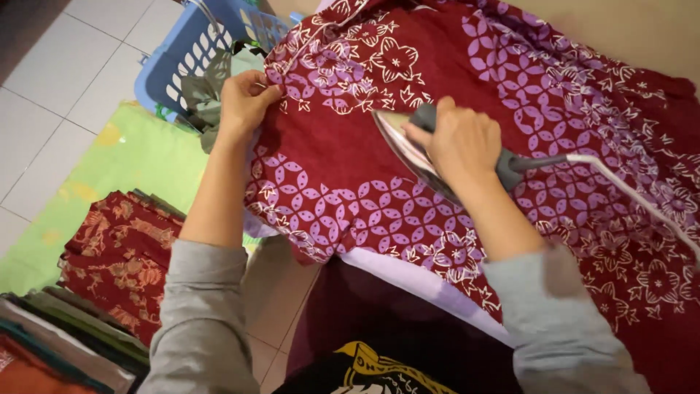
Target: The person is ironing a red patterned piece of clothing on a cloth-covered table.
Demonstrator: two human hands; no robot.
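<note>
A dark red batik cloth [343,168] with white and lilac flower patterns is spread over a lilac-covered ironing board [408,273]. My left hand [244,102] pinches the cloth's left edge near the basket. My right hand [459,142] grips the grey handle of an iron [408,142], which is tilted on the cloth at the middle. The iron's white cord [634,193] trails off to the right across the fabric.
A blue laundry basket [193,55] with grey-green clothes stands at the upper left on the tiled floor. A green mat [124,168] holds a folded red patterned garment [117,255] and a stack of folded clothes [58,335] at the lower left.
</note>
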